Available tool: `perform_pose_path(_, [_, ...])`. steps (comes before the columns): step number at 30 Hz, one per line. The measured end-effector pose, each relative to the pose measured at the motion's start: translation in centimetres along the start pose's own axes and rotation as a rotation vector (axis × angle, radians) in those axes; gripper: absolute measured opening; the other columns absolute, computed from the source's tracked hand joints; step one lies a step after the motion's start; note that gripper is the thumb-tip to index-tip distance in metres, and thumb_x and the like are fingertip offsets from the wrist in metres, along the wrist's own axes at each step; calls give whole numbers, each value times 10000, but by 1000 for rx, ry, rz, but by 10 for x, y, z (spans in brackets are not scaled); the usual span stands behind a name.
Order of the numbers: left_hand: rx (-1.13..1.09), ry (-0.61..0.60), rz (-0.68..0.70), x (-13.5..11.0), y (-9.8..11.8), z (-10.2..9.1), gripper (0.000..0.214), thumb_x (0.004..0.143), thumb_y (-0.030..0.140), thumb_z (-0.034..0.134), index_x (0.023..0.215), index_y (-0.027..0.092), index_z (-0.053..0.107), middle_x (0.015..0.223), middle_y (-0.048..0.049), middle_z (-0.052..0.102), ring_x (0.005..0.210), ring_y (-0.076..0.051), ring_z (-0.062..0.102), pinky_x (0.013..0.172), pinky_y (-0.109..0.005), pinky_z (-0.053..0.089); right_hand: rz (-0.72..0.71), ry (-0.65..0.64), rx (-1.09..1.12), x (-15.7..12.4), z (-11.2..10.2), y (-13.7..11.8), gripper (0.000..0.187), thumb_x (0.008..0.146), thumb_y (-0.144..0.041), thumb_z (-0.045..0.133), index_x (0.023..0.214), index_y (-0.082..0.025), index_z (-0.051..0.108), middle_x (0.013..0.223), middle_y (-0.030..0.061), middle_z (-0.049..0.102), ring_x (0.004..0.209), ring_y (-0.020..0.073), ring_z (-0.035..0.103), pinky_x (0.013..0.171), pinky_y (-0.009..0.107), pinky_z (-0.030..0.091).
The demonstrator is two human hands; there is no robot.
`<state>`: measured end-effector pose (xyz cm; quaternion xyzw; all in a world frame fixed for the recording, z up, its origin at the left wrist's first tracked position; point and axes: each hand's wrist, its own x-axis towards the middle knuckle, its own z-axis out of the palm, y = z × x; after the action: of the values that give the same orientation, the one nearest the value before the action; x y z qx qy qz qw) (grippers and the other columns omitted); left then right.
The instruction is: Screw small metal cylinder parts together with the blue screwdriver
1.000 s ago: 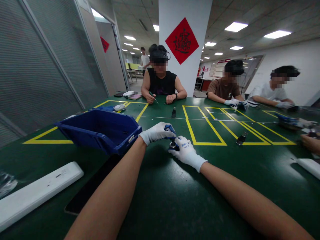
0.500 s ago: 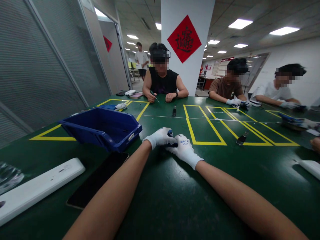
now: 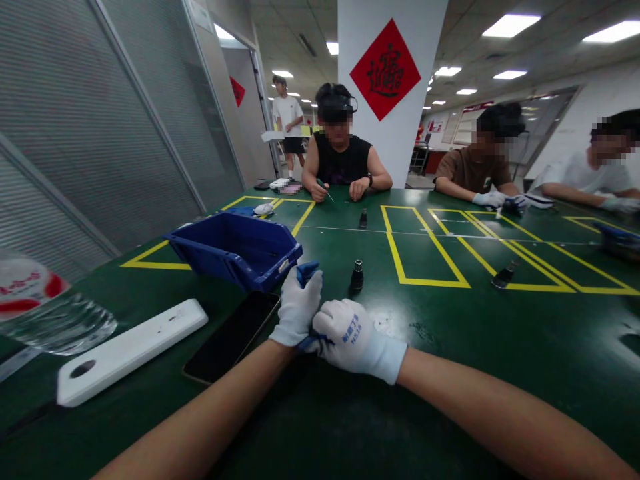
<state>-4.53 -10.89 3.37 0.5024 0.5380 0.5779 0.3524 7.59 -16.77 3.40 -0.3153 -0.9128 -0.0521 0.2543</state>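
L hand [image 3: 301,300]: fingers bent, can't tell if holding | R hand [image 3: 347,335]: curled at L cuff [image 3: 286,334], grip hidden | blk part [image 3: 357,276]: upright on tbl [image 3: 450,327] past hands | best: pinch cuff rim, tug evenly, clear of phone [image 3: 233,340] | tbl green, glossy, yel tape [image 3: 435,283] | rm: 4 ppl [image 3: 345,159], wht pillar [image 3: 397,150], red sign [image 3: 385,69]

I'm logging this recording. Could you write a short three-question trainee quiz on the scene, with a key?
1. Where is the right hand? A) in the blue bin; B) at the left glove cuff; C) on the yellow tape.
2. True or false: the white bar lies between the bottle and the phone.
3. Fill in: the dark part nearest the hands stands ____.

Key: 1 B; 2 true; 3 upright.
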Motion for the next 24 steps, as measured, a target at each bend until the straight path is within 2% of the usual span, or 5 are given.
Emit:
perform_pose_path(4, [-85,-65,-175,-8,-12,-3,439,688,416,696,1035,161,610,868,-63,642,735,-184,601,687,-320,482,-255,-12,-67,2,6,1,274,902,-372,423,754,-194,571,712,40,583,643,144,509,584,292,333])
perform_pose_path(7, [-129,-42,-326,-25,0,-6,326,685,352,673,955,174,629,834,-57,651,740,-200,613,691,-336,489,-68,-20,-133,3,-1,11,283,894,-359,425,735,-185,581,691,55,597,611,148,524,558,288,332])
perform_pose_path(11, [47,-200,-170,-53,32,-27,263,623,251,705,886,246,685,830,-49,671,980,-270,595,829,-351,471,194,-70,-173,5,-10,23,215,862,-333,477,778,-175,597,723,62,625,609,147,555,567,274,358])
perform_pose_path(20, [-356,-381,-391,-76,34,-75,252,602,366,543,768,269,707,797,-100,671,762,-258,622,649,-400,491,102,-49,-172,14,-6,9,274,893,-379,417,776,-186,573,726,47,611,600,159,560,527,281,330])
perform_pose_path(24, [234,-333,-265,-69,35,-94,280,593,500,658,732,258,671,752,-62,663,743,-254,614,617,-347,452,-13,-150,-116,6,-10,7,283,880,-440,464,800,-196,584,744,34,609,594,136,533,534,273,314])
